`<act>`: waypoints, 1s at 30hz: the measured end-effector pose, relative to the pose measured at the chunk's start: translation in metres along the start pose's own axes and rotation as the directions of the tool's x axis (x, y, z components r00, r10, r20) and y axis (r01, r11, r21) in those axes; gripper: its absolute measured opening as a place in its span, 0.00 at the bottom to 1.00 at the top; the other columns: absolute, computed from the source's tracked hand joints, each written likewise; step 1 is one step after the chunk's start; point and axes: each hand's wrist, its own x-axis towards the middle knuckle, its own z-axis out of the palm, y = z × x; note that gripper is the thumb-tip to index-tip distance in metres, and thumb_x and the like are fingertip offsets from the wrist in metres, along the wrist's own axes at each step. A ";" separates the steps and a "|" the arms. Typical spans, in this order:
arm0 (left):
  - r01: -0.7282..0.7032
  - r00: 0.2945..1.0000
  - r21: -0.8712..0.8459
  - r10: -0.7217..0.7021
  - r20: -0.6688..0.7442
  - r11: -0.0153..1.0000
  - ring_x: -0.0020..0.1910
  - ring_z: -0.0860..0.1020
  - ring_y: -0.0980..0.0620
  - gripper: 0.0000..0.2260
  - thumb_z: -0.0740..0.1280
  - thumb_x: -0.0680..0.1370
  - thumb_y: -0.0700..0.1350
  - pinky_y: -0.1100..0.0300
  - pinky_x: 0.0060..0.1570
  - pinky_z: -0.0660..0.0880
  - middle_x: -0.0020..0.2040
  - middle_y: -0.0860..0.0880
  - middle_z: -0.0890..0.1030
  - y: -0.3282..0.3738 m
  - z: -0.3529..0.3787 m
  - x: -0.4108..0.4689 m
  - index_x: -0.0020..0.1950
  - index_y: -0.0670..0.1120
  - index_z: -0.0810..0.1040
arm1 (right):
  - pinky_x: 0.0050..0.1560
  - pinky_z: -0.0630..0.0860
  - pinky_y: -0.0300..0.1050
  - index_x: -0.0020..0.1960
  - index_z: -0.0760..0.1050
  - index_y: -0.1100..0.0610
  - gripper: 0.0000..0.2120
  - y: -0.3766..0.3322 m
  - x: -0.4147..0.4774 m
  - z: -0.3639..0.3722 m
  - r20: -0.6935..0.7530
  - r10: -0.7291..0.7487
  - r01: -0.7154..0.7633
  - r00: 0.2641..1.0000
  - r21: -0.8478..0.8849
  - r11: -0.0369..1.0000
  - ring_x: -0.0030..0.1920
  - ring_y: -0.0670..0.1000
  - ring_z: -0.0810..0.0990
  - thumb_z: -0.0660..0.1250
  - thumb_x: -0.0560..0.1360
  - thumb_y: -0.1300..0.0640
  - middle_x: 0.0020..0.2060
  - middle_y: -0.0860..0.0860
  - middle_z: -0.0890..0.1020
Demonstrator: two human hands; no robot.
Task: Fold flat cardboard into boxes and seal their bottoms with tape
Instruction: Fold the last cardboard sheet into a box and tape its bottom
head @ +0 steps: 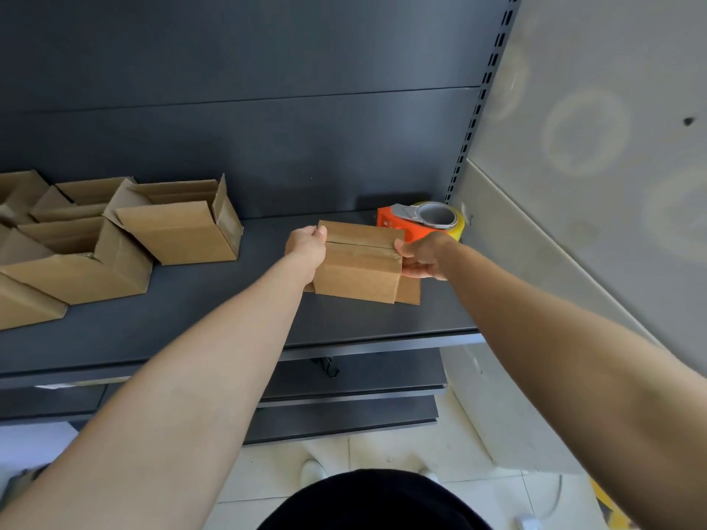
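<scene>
Now, from the head camera, the left hand [306, 242] and right hand [422, 258] grasp opposite ends of a small cardboard box [359, 262] on the dark shelf [229, 319], taped seam up. Behind it sits an orange tape dispenser [421, 221]; finished boxes [114, 239] crowd the left.

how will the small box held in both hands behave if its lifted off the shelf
The small box looks like thin, empty cardboard, so probably light. With the left hand and right hand gripping opposite ends, its walls may flex if squeezed. Its flat faces shouldn't roll on the shelf.
</scene>
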 end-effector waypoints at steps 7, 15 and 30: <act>-0.007 0.993 -0.150 -0.011 -0.118 0.989 0.41 0.71 0.52 0.15 0.67 0.76 0.57 0.60 0.41 0.67 0.43 0.51 0.73 0.015 -0.030 -0.005 0.49 0.45 0.73 | 0.45 0.83 0.54 0.57 0.72 0.63 0.26 -0.026 -0.028 0.010 0.071 0.040 -0.040 0.997 -0.005 0.999 0.47 0.62 0.84 0.59 0.78 0.39 0.52 0.62 0.80; -0.039 0.986 -0.147 0.014 -0.168 0.988 0.39 0.68 0.50 0.04 0.60 0.74 0.40 0.59 0.38 0.64 0.39 0.49 0.69 0.028 -0.055 -0.020 0.48 0.42 0.72 | 0.54 0.78 0.54 0.50 0.74 0.61 0.04 -0.052 -0.041 0.037 0.030 -0.115 0.117 0.993 -0.069 0.991 0.50 0.57 0.81 0.62 0.78 0.65 0.48 0.56 0.79; 0.101 0.991 -0.266 -0.119 -0.054 0.959 0.64 0.71 0.43 0.34 0.66 0.73 0.63 0.46 0.63 0.66 0.66 0.47 0.71 -0.024 -0.044 -0.012 0.72 0.46 0.64 | 0.69 0.64 0.57 0.67 0.64 0.56 0.36 -0.019 -0.014 0.039 0.054 -0.023 0.020 0.998 0.068 0.997 0.60 0.58 0.73 0.68 0.70 0.35 0.58 0.53 0.75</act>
